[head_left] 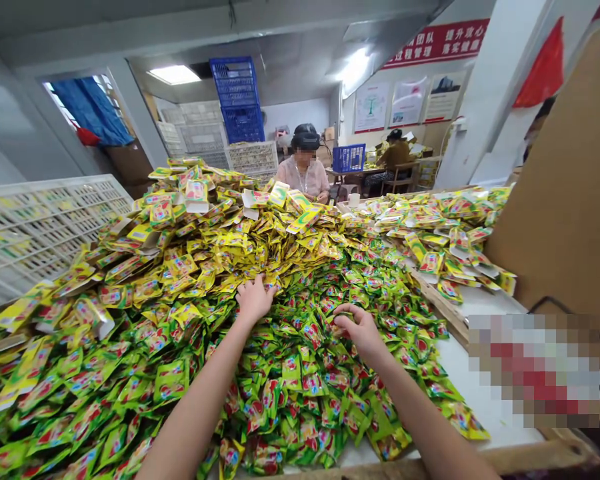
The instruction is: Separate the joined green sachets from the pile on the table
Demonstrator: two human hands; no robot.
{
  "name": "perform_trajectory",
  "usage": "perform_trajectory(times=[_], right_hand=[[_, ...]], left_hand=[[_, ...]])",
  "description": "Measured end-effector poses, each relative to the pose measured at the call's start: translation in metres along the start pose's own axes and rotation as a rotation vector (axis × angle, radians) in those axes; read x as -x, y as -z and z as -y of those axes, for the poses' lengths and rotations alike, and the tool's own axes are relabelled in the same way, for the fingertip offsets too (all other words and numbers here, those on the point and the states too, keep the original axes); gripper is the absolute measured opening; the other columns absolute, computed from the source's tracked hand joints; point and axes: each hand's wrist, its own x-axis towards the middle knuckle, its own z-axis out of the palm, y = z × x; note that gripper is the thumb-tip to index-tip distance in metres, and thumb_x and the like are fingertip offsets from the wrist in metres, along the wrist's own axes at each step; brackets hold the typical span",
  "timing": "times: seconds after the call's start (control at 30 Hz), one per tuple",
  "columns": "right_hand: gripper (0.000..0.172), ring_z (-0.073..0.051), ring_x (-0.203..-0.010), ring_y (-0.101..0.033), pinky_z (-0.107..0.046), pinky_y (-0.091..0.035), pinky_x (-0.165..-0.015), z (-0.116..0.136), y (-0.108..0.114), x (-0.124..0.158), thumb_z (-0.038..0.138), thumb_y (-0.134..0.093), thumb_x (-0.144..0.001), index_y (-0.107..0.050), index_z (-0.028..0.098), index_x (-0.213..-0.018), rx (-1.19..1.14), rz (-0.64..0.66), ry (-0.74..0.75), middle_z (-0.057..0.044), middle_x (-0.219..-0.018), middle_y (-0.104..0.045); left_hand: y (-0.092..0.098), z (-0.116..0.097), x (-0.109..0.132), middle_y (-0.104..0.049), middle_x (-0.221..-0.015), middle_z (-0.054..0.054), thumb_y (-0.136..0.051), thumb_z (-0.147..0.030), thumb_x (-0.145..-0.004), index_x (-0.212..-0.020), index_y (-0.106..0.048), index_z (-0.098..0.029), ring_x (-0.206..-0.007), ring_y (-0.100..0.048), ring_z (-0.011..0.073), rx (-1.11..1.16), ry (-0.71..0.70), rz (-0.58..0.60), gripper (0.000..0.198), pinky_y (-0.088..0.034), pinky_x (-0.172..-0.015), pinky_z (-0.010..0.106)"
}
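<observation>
Big heap of shiny green plastic packets [295,377] lies loose on white surface [470,390]; brown wooden strip [443,311] right of heap likely stops sliding. Shiny yellow plastic packets [235,247] behind heap. Left hand [255,300] spread, tips touching yellow packets, no hold seen. Right hand [363,330] half curled over heap's right part; cannot tell if packet inside.

Left hand [255,299] farther forward, palm down, fingers spread — right hand [363,333] nearer, fingers bent, thumb curved toward index, slight gap. Both forearms [205,393] bare, angled inward.
</observation>
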Motion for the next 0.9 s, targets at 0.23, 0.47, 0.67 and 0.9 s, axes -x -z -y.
perform_trajectory(times=[0.23, 0.47, 0.67, 0.9], right_hand=[[0.028, -0.015, -0.056, -0.059, -0.027, -0.053, -0.049, 0.004, 0.003, 0.004, 0.040, -0.073, -0.059, -0.067, 0.018, -0.074, -0.045, -0.055, 0.074, 0.000, -0.065, -0.062], [0.034, -0.019, -0.069, -0.065, -0.030, -0.054, -0.063, 0.001, -0.009, 0.012, 0.044, -0.080, -0.050, -0.071, 0.018, -0.071, -0.294, -0.051, -0.018, -0.004, -0.071, -0.071], [0.038, -0.022, -0.073, -0.067, -0.033, -0.055, -0.066, 0.000, -0.020, 0.027, 0.052, -0.078, -0.052, -0.071, 0.019, -0.070, -0.426, 0.002, -0.179, -0.004, -0.072, -0.073], [0.041, -0.024, -0.089, -0.067, -0.031, -0.054, -0.073, 0.006, -0.022, 0.035, 0.052, -0.080, -0.056, -0.073, 0.018, -0.077, -0.638, 0.111, -0.281, -0.006, -0.083, -0.074]], left_hand=[[0.013, -0.021, 0.032, -0.061, -0.093, 0.007, -0.043, -0.025, -0.086, -0.104, -0.049, -0.018, -0.088, -0.060, 0.0198, 0.275, -0.217, 0.013, 0.020, -0.047, -0.080, 0.033], [-0.016, -0.053, 0.117, -0.050, -0.071, -0.004, -0.059, -0.039, -0.080, -0.106, -0.044, -0.020, -0.063, -0.052, 0.0113, 1.056, -0.181, 0.239, 0.035, -0.043, -0.059, 0.021], [-0.028, -0.044, 0.119, -0.050, -0.076, -0.002, -0.060, -0.042, -0.078, -0.093, -0.046, -0.020, -0.065, -0.049, 0.0120, 1.045, -0.061, 0.242, 0.031, -0.043, -0.061, 0.024], [-0.019, -0.043, 0.113, -0.042, -0.068, -0.005, -0.056, -0.034, -0.080, -0.085, -0.042, -0.021, -0.059, -0.042, 0.0100, 0.914, -0.117, 0.281, 0.020, -0.036, -0.056, 0.022]])
